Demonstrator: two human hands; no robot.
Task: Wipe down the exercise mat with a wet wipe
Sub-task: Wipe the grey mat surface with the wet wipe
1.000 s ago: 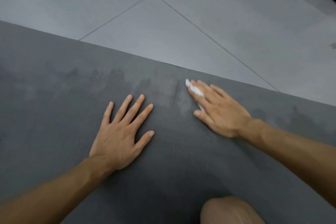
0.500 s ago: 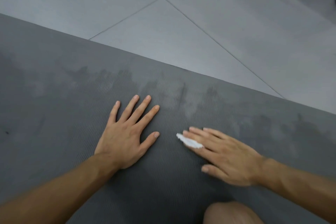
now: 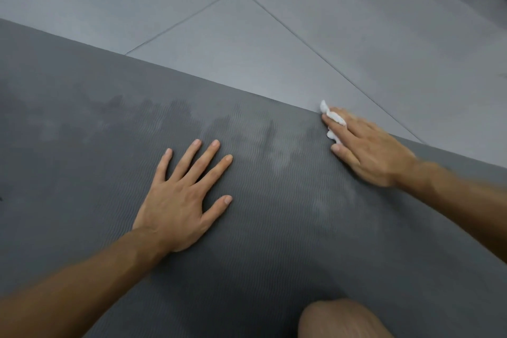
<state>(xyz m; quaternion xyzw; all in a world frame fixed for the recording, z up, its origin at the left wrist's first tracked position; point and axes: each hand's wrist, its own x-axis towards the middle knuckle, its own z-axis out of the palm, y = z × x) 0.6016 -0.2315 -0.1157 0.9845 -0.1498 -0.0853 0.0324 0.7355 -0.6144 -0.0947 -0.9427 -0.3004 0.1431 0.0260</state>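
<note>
Mat [image 3: 82, 159]: dark grey, damp streaks.
Left hand [image 3: 181, 200]: centre, flat on mat, fingers spread.
Right hand [image 3: 370, 151]: 2 o'clock, fingers pressing white wipe [image 3: 333, 116] at mat's edge.
Knee [image 3: 343, 321]: 5 o'clock.

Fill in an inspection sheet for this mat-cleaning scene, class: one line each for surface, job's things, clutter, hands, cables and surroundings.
Surface: dark grey exercise mat, ribbed, with uneven damp streaks across its far half.
Job's things: white wet wipe, crumpled, at the mat's far edge.
Clutter: nothing seen.
Hands: left hand flat on the mat, fingers spread; right hand presses the wipe onto the mat with straight fingers.
Cables: nothing seen.
Surroundings: grey floor tiles beyond the mat; a bare knee at the bottom edge.
</note>
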